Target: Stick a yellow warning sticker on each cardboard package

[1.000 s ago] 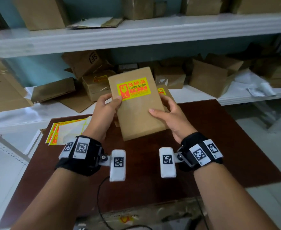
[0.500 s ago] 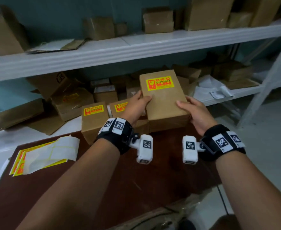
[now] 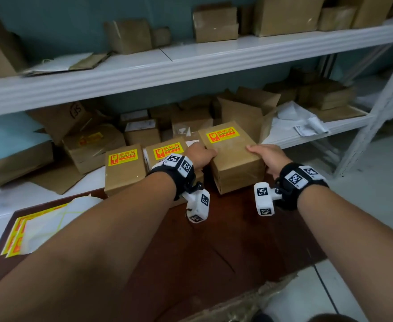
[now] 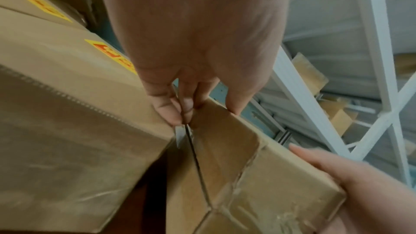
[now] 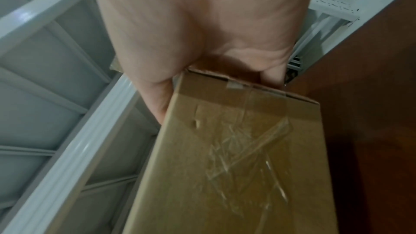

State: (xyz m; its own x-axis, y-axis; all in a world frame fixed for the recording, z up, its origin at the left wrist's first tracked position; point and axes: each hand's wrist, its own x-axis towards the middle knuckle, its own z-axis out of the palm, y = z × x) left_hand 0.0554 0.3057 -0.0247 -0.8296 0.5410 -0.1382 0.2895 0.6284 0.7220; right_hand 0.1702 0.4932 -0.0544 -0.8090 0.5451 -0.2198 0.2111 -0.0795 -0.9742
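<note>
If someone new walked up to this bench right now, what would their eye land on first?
Most likely the cardboard package gripped at its sides by the left hand and right hand, with a bright yellow warning sticker on top. To its left stand two more stickered packages, and a sheet of stickers lies at the brown table's left edge.

The matt brown cardboard package wore crinkled glossy clear tape, resting on a smooth dark wooden table before glossy white metal shelving.
</note>
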